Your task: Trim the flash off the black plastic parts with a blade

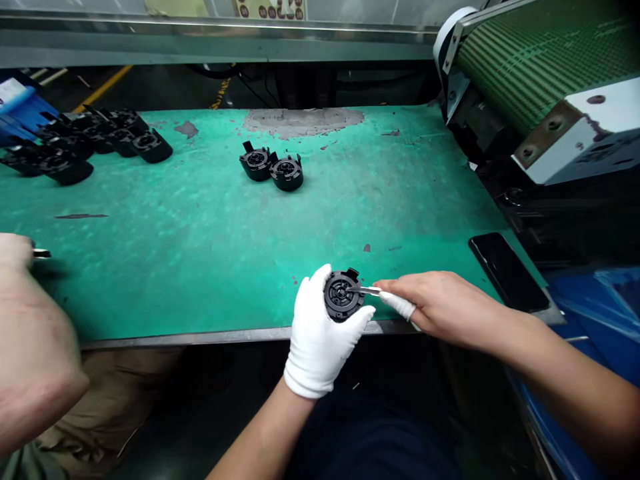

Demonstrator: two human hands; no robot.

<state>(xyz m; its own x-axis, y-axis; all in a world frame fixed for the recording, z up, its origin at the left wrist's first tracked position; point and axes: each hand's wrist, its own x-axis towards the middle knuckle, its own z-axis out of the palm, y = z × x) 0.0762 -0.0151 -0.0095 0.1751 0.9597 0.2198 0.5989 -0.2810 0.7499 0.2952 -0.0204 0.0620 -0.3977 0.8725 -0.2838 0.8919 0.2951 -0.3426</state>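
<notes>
My left hand [320,337], in a white glove, is closed around a round black plastic part [343,295] close to the front edge of the table. Concentric rings and a small tab on the rim show on the part's upper face. My right hand [430,303], bare but for a white cover on the thumb, grips a thin metal blade-like tool [370,291]. The tool's tip reaches over the middle of the black part; whether it touches cannot be made out. Two similar black parts, one [256,162] beside the other [287,173], stand farther back on the table.
Several more black parts [150,143] cluster at the back left of the green table [200,267], by a blue bin [25,110]. A black phone [507,270] lies at the right edge. A green conveyor belt [550,53] rises at the back right. Another person's arm [35,353] is at the left.
</notes>
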